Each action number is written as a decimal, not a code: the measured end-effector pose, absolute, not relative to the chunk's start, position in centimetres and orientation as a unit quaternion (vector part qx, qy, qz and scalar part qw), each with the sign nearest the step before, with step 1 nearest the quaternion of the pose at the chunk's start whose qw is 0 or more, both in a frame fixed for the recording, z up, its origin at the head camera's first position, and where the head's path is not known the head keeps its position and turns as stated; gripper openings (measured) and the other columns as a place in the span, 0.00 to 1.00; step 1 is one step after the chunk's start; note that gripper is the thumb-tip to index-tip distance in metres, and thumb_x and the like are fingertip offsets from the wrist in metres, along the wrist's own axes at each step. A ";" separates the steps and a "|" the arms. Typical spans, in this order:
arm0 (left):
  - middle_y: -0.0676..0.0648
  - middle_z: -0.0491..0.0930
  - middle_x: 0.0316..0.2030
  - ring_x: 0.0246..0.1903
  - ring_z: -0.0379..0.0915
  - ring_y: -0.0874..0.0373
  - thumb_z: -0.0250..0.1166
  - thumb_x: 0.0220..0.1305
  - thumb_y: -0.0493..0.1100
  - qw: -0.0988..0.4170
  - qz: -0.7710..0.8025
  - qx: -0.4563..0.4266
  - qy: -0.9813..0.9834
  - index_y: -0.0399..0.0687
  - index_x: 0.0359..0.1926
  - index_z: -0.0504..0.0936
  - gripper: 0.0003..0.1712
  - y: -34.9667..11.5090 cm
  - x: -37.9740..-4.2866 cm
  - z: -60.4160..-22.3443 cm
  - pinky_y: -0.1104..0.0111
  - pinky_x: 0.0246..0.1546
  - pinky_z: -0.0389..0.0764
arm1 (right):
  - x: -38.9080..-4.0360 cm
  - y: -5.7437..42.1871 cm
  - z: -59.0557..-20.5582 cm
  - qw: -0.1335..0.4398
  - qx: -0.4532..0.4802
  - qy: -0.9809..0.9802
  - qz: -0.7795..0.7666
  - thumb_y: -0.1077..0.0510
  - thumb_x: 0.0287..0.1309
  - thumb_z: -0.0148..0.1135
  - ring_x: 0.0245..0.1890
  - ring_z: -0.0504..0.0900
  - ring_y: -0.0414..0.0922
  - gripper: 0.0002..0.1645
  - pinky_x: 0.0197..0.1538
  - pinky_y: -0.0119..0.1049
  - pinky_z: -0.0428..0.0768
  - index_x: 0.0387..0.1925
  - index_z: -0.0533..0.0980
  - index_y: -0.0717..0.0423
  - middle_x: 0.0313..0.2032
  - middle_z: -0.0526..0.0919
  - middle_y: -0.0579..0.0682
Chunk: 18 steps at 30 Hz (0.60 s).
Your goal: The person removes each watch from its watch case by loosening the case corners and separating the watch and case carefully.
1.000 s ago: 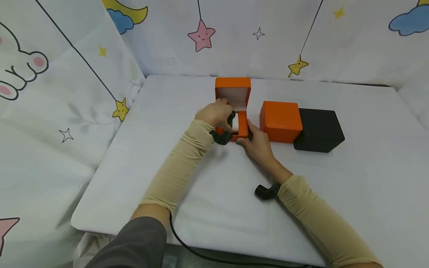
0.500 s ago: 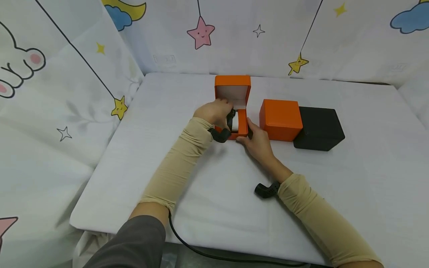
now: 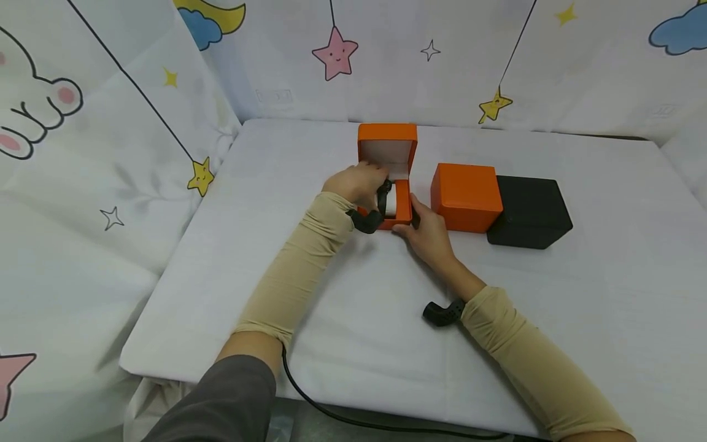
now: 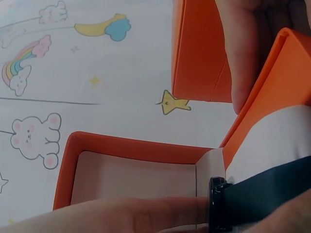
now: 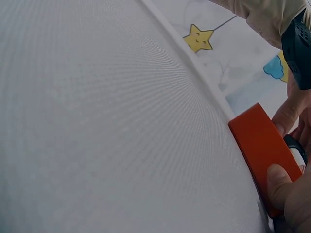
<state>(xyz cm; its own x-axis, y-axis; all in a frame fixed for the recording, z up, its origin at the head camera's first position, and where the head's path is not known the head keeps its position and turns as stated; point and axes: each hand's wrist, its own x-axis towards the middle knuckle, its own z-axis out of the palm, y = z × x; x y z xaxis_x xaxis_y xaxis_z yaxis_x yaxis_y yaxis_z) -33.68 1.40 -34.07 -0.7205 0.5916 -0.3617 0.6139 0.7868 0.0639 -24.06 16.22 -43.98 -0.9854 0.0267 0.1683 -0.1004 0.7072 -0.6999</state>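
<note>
An orange watch box [image 3: 388, 132] stands with its lid raised at the back middle of the table. Inside, a black watch [image 4: 267, 194] is wrapped round a white cushion [image 3: 391, 201]. My left hand [image 3: 356, 184] reaches into the box from the left and pinches the watch, one finger at its dark case or buckle, the thumb on the near side. My right hand [image 3: 431, 239] grips the box's right front corner. In the right wrist view its thumb [image 5: 278, 184] presses the orange front wall. Part of the watch is hidden behind the left fingers.
Right of the watch box stand a closed orange box [image 3: 469, 196] and a black box [image 3: 530, 212] side by side. A black cable [image 3: 320, 405] hangs along the table's front edge. A printed white curtain [image 3: 386, 86] rises behind the table.
The left thumb has drawn back slightly to the left, so more of the black strap shows. The right hand and the boxes keep their places; the head view shifts a little.
</note>
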 end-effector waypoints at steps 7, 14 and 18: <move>0.51 0.74 0.43 0.45 0.64 0.54 0.70 0.43 0.54 0.166 -0.038 0.345 0.923 0.49 0.49 0.72 0.31 1.6 -33.9 -34.6 0.65 0.45 0.69 | -24.0 16.2 -44.2 0.078 0.015 -0.921 0.380 0.49 0.45 0.67 0.63 0.64 0.46 0.50 0.63 0.42 0.63 0.66 0.55 0.59 0.62 0.65 0.55; 0.51 0.73 0.44 0.44 0.64 0.55 0.71 0.43 0.54 0.164 -0.028 0.348 0.923 0.49 0.51 0.70 0.34 1.6 -34.0 -34.4 0.66 0.44 0.69 | -24.0 16.2 -44.0 0.081 0.018 -0.921 0.381 0.50 0.45 0.67 0.63 0.65 0.47 0.49 0.63 0.42 0.63 0.65 0.55 0.61 0.62 0.66 0.56; 0.50 0.73 0.47 0.46 0.64 0.55 0.71 0.43 0.56 0.164 -0.032 0.345 0.924 0.49 0.54 0.67 0.38 1.6 -33.7 -34.1 0.65 0.46 0.70 | -24.1 16.2 -43.9 0.083 0.018 -0.921 0.380 0.50 0.45 0.68 0.63 0.65 0.47 0.49 0.63 0.42 0.63 0.66 0.55 0.60 0.61 0.66 0.56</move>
